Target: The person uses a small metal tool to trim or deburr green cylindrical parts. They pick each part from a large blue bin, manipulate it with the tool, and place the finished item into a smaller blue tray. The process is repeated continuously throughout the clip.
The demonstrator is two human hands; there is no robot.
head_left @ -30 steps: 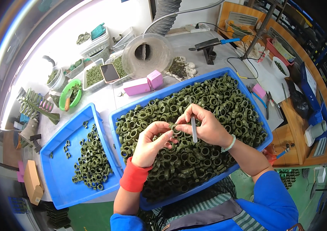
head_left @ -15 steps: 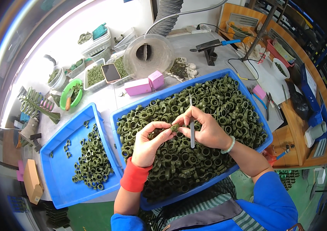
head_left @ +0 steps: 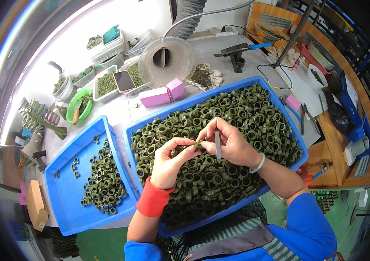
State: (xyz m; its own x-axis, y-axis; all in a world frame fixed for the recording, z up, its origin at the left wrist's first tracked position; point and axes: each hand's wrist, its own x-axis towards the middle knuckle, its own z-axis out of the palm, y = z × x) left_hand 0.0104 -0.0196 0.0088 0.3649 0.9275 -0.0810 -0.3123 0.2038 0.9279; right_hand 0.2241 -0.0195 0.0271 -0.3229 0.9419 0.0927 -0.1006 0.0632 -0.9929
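My left hand (head_left: 166, 164), with a red band at its wrist, is closed on a small dark green ring (head_left: 199, 145), pinched between thumb and fingertips. The fingers cover most of that ring. Closed around a slim, flat grey metal hand tool (head_left: 218, 147) is my right hand (head_left: 237, 147); its fingertips meet the ring from the right side. The tool stands nearly upright in the picture, its upper end hard to make out. Both hands are above a large blue tray (head_left: 299, 130) heaped with similar green rings (head_left: 220, 187).
Left of it lies a second blue tray (head_left: 65, 182) with fewer rings. Behind are pink blocks (head_left: 154, 97), a phone (head_left: 124, 81), a clear round hood (head_left: 180, 56) on a duct, and a green bowl (head_left: 90, 106). Pliers (head_left: 310, 114) lie on the right.
The grey tool has shifted slightly up and away from me in my right hand, and its upper end shows less. My left hand keeps its pinch on the ring.
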